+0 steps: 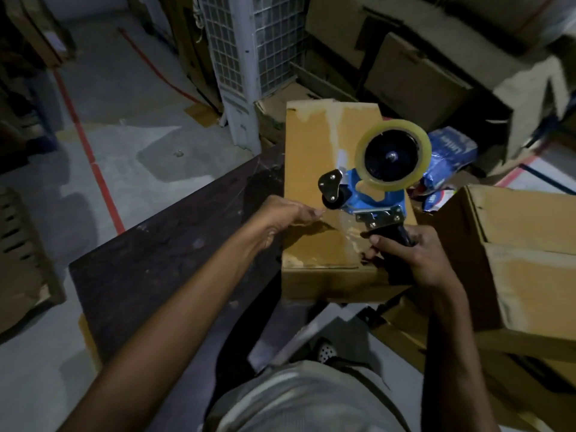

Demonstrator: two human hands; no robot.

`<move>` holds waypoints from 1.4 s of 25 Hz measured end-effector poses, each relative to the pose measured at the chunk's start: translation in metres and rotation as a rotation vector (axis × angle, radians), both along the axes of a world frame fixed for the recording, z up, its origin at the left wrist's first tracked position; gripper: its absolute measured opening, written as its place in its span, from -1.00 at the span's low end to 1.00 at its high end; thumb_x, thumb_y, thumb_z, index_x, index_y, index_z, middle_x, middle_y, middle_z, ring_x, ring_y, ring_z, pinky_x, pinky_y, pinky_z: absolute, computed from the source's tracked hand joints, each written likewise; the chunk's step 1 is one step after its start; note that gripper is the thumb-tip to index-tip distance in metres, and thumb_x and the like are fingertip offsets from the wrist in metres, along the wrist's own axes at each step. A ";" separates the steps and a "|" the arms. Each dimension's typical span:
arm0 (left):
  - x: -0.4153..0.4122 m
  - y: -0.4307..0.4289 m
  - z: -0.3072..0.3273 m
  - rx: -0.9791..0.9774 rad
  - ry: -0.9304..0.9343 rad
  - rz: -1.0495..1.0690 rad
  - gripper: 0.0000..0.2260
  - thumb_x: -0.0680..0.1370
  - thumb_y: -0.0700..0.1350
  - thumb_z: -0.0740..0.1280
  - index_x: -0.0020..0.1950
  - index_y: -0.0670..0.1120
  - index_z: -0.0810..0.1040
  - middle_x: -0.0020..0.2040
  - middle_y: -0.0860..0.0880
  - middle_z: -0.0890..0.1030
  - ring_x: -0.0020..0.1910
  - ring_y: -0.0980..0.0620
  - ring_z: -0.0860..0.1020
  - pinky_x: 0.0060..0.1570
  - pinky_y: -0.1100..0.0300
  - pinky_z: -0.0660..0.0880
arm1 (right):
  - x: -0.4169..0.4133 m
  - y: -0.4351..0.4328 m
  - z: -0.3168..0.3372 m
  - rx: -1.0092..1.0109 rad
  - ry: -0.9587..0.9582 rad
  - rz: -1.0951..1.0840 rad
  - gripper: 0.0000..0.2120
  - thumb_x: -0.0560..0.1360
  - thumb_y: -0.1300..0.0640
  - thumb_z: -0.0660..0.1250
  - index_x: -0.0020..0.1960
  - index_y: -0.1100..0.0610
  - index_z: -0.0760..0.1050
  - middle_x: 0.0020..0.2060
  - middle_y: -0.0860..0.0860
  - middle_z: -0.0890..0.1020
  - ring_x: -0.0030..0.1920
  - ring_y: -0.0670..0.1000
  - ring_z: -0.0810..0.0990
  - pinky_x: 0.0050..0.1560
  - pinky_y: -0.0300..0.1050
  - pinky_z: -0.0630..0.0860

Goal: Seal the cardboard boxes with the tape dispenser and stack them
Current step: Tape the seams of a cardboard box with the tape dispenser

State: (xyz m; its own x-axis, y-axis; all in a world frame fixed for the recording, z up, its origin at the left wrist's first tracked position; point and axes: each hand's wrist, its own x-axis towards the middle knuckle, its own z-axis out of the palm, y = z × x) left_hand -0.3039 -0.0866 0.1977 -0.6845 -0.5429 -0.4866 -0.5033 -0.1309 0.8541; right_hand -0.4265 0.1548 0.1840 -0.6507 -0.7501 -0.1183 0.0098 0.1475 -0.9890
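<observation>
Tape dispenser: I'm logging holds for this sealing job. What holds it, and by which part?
The right-hand grip holds the tape dispenser by its black handle; the left-hand grip appears to pinch the tape end over the cardboard box.

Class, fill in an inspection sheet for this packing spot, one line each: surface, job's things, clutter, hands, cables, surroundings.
Surface: dark table, scuffed; the box stands at its right end.
Job's things: box closed, with old tape marks on top; blue dispenser held over it, carrying a clear tape roll; second box to the right.
Clutter: blue and white packets behind the box.
Hands: left hand seems to pinch the tape's free end; right hand grips the dispenser's handle.
Cables: nothing seen.
Surroundings: grey floor with a red line; white grille unit; piled cartons.
</observation>
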 end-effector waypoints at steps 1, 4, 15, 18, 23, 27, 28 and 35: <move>-0.008 0.003 -0.004 0.002 -0.019 0.032 -0.78 0.37 -0.06 0.61 -0.04 -0.10 0.77 -0.10 -0.03 0.75 -0.04 0.04 0.64 -0.16 0.30 0.50 | -0.011 0.001 -0.001 0.004 0.014 -0.018 -0.75 0.44 0.16 0.51 -0.08 0.38 0.64 -0.18 0.29 0.72 -0.19 0.26 0.69 -0.22 0.04 0.62; -0.029 -0.001 -0.012 -0.058 -0.047 0.094 -0.64 0.13 0.17 0.62 -0.17 0.04 0.78 -0.02 0.02 0.74 0.15 -0.03 0.58 0.29 0.02 0.47 | -0.039 0.003 0.002 0.018 0.046 -0.012 -0.80 0.39 0.14 0.52 -0.10 0.28 0.68 -0.19 0.24 0.74 -0.22 0.19 0.70 -0.29 -0.04 0.62; -0.046 -0.005 -0.012 -0.062 -0.001 0.322 -0.93 0.42 -0.16 0.52 -0.23 -0.12 0.69 -0.21 -0.02 0.67 -0.16 -0.04 0.63 -0.24 0.21 0.44 | -0.066 -0.017 -0.010 0.064 0.131 0.154 -0.80 0.43 0.14 0.54 -0.11 0.30 0.69 -0.20 0.18 0.75 -0.23 0.21 0.70 -0.26 -0.01 0.57; -0.031 -0.007 -0.004 0.016 0.014 0.343 -0.91 0.49 -0.22 0.47 -0.21 -0.10 0.63 -0.27 0.01 0.59 -0.24 0.05 0.53 -0.31 0.18 0.37 | -0.059 -0.026 -0.014 0.073 0.072 0.180 -0.81 0.47 0.17 0.53 -0.03 0.30 0.68 -0.20 0.21 0.74 -0.32 0.10 0.66 -0.41 -0.13 0.51; 0.024 -0.015 0.000 0.081 0.051 0.482 -0.94 0.53 -0.28 0.40 -0.06 -0.25 0.66 -0.24 -0.11 0.63 -0.43 0.08 0.58 -0.54 0.33 0.42 | -0.029 -0.062 -0.018 0.056 0.072 0.279 -0.85 0.50 0.23 0.50 -0.08 0.35 0.67 -0.24 0.22 0.73 -0.37 0.03 0.65 -0.43 -0.17 0.51; 0.097 -0.020 -0.008 0.149 0.065 0.604 -0.84 0.53 -0.23 0.41 0.05 -0.26 0.70 -0.04 -0.19 0.72 -0.29 0.02 0.67 -0.26 0.13 0.57 | 0.006 -0.100 -0.021 0.060 0.095 0.427 -0.84 0.50 0.20 0.53 -0.12 0.31 0.67 -0.24 0.21 0.73 -0.33 0.24 0.65 -0.31 -0.01 0.53; 0.116 -0.018 -0.009 0.169 0.077 0.644 -0.87 0.54 -0.24 0.41 0.03 -0.24 0.70 -0.11 -0.15 0.72 -0.34 0.05 0.67 -0.37 0.14 0.58 | 0.014 -0.108 -0.021 0.049 0.087 0.460 -0.83 0.49 0.21 0.53 -0.12 0.34 0.67 -0.25 0.22 0.73 -0.32 0.22 0.68 -0.30 -0.02 0.55; 0.210 -0.011 -0.005 0.193 0.084 0.798 -0.95 0.51 -0.20 0.45 -0.15 -0.10 0.69 -0.29 0.03 0.71 -0.21 0.06 0.65 -0.18 0.10 0.46 | 0.067 -0.145 -0.022 0.023 0.104 0.695 -0.78 0.45 0.12 0.57 -0.10 0.29 0.70 -0.23 0.26 0.73 -0.21 0.46 0.67 -0.23 0.44 0.57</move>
State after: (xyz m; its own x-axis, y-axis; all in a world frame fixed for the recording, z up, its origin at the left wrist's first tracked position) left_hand -0.0941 -0.0973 0.1928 -0.1663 -0.7936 -0.5853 -0.1325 -0.5702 0.8107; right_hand -0.3591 0.0098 0.1619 -0.0307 -0.9943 -0.1026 -0.1886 0.1066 -0.9763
